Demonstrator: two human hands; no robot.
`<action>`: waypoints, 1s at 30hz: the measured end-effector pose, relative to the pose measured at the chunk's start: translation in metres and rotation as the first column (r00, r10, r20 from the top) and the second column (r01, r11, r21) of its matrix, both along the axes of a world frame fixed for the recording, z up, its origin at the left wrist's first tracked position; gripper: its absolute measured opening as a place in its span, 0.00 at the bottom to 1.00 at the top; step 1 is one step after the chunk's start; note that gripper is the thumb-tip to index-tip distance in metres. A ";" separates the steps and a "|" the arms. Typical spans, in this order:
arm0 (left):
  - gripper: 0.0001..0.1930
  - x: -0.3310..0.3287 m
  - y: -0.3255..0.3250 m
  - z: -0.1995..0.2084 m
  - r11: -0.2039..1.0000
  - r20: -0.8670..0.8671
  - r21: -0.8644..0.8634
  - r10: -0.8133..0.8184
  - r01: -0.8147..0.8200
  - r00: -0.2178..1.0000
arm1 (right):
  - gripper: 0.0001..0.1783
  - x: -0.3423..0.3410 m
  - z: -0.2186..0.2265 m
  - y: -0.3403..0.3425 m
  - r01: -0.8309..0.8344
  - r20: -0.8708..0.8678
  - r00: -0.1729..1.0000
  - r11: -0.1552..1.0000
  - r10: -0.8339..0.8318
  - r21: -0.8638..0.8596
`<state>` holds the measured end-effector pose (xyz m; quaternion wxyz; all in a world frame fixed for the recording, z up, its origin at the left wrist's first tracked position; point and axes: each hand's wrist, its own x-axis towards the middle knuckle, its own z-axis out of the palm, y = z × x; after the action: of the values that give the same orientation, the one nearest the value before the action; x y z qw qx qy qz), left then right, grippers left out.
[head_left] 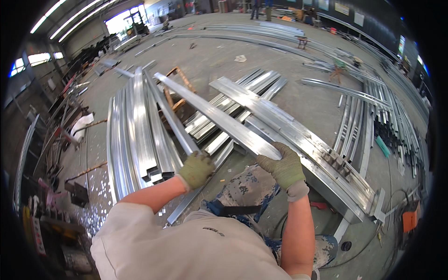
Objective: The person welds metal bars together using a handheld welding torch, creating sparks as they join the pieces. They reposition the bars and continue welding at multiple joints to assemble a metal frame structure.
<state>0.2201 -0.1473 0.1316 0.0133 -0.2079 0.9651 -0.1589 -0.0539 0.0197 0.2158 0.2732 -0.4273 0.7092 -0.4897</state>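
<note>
My left hand (pixel 197 171), in a green work glove, is closed over the near end of a narrow silvery metal tube (pixel 172 119) that slants away to the far left. My right hand (pixel 284 167), gloved alike, grips the near end of a wider metal tube (pixel 214 114), thumb on its top face. This second tube is tilted across the pile of shiny profiles (pixel 218 103) beneath it. To its right lies a long metal beam (pixel 298 135) with small metal pieces (pixel 339 162) on top. The undersides of both grips are hidden.
A stack of long metal profiles (pixel 135 126) lies at the left, beside a rusty frame (pixel 179 88). More profiles (pixel 392 107) cover the floor at the right. Scraps litter the lower left floor. An orange box (pixel 410 219) and a cable (pixel 354 259) are at the lower right.
</note>
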 end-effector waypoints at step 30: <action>0.26 -0.184 -0.133 -0.054 -0.312 0.327 0.418 0.928 0.853 0.179 | 0.30 -0.141 -0.030 0.340 0.641 0.102 0.766 0.767 -0.635 -0.028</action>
<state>0.0362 -0.2806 0.0776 -0.3598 -0.3545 0.1411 0.8514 -0.1945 0.3600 0.1858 0.1079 -0.1476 0.7843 -0.5928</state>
